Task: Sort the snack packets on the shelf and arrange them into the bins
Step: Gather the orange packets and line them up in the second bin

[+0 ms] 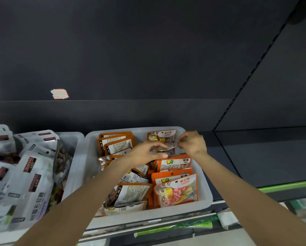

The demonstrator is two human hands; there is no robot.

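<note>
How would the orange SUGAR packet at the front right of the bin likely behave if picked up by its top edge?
The front SUGAR packet would probably flop: it looks like a thin film pouch. The loose sweets seen through its clear window would likely slump downward. Its glossy surface may be slippery, so pinching the flat top seam seems safest.

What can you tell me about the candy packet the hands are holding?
The candy packet is a small pouch with a clear, shiny plastic look, and colourful sweets show through it. It is blurry, so no print can be read. It is held tilted over the back of the pale bin, above the orange packets. The left hand grips one end; the right hand pinches the other.
</note>
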